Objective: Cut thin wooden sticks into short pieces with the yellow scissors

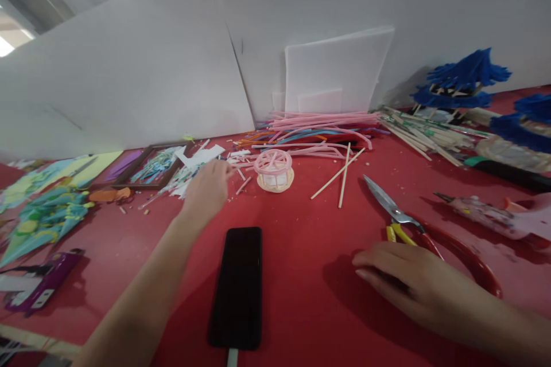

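My left hand (209, 188) reaches out over white paper scraps and short pink bits at the back of the table. Its fingertips are blurred and partly hidden, so I cannot see whether they grip anything. To its right stands a small round model (274, 171) with a pink spoked ring on top and a pale base. Two crossed wooden sticks (343, 174) lie beside that. My right hand (400, 275) hovers low or rests at the right, loosely curled with a gap between thumb and finger, nothing visible in it. Red-handled scissors (398, 215) and a yellow-handled tool (402, 234) lie just beyond it.
A black phone (236, 287) with a white cable lies front centre. Pink pipe cleaners (322, 121) and wooden sticks (430, 136) are piled behind. A glue gun (486, 215) and blue-roofed models (460, 83) are at right. A purple device (47, 284) sits left, near a brown frame (148, 185).
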Motion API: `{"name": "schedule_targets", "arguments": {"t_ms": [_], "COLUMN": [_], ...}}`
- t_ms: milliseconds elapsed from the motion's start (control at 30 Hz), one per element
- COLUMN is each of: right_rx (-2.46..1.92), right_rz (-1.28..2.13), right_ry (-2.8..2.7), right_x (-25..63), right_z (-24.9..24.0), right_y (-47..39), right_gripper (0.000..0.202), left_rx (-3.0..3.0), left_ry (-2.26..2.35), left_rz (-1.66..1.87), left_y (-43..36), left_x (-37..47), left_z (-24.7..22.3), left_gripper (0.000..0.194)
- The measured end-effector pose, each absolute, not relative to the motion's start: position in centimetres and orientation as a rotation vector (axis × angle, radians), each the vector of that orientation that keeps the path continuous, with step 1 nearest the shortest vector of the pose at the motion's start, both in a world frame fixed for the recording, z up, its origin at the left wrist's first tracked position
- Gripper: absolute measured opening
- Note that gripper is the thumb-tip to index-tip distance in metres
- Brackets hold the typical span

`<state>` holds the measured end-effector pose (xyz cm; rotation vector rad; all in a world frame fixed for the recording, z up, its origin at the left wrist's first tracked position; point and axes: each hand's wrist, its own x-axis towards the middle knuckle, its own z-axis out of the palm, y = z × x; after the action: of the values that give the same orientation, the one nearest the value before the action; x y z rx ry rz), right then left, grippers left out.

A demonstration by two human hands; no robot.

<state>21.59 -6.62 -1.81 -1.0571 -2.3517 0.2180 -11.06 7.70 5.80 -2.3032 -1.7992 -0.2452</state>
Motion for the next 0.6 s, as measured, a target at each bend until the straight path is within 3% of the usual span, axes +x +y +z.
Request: {"name": "schedule_targets", "arguments": {"t_ms": [200, 367, 500, 600], "right_rx": [-1.055, -1.058, -1.034, -1.029], "right_rz": [0.214, 0.222, 0.191, 0.160], "right_ry": [-2.354, -2.378, -2.364, -2.335], "right_x": [21.5, 21.5, 21.5, 21.5], "right_z": [-1.6, -1.5, -1.6, -1.5], "right_y": [-6.6, -6.5, -6.5, -6.5], "right_gripper": [0.030, 0.032, 0.031, 0.030], "left_rx": [-2.043, -2.363, -2.901, -2.966], "left_ry": [-1.931, -1.512, -1.243, -1.370], "left_rz": [-0.334, -0.643, -0.278, -0.097], "left_y": [8.8, 6.6, 4.6, 4.4], "left_x": [-12.5, -7.6, -1.4, 2.4], "left_z": [5.2, 5.8, 5.4, 4.1], "left_gripper": [0.025, 0.019, 0.025, 0.025]}}
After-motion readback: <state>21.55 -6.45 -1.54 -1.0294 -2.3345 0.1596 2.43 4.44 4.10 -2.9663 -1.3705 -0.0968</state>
